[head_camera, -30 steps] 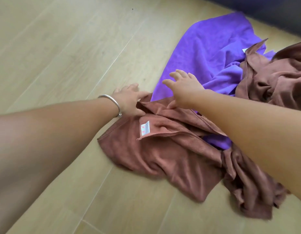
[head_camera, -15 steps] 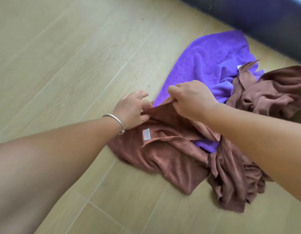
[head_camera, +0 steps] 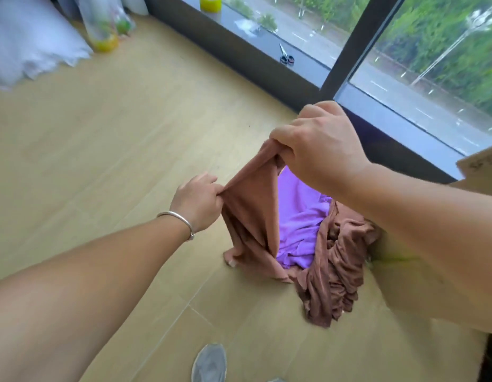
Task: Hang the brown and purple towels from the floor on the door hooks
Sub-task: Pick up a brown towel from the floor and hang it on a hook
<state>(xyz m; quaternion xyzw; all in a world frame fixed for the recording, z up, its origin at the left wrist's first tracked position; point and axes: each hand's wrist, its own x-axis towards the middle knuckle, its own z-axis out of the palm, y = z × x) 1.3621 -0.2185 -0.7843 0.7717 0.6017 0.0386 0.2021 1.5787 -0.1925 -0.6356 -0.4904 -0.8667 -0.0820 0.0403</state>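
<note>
Brown towel (head_camera: 250,216) was partly off the floor (head_camera: 101,150): one edge was raised and stretched between the two hands, while the rest trailed down into a crumpled heap on the boards. Purple towel (head_camera: 300,224) lay flat on the floor directly behind the raised brown edge, partly covered by the brown heap along its near and right margins. Untouched by either hand.

Left hand (head_camera: 196,202), left of the brown towel, pinched the lower end of the raised edge, fingers curled on the cloth. A silver bangle (head_camera: 178,220) sat on that wrist. Right hand (head_camera: 319,144), above the brown towel and higher than the left, clenched the upper end of the same edge in a closed fist.

Beyond the brown towel ran a dark window sill (head_camera: 239,48) with scissors (head_camera: 286,56) lying on it and a yellow tape roll (head_camera: 210,1) further along. Far left of the towel, pale plastic bags (head_camera: 32,42) sat on the floor. Right of the towel, a corner of a cardboard box (head_camera: 479,164) showed. Nearer than the towel, a grey shoe (head_camera: 210,362) stood on the floor.

Progress, as judged: early. Brown towel only being picked up, not yet clear of the floor. No door or hooks in view. Left to do: lift brown free, carry and hang it, then collect and hang purple.
</note>
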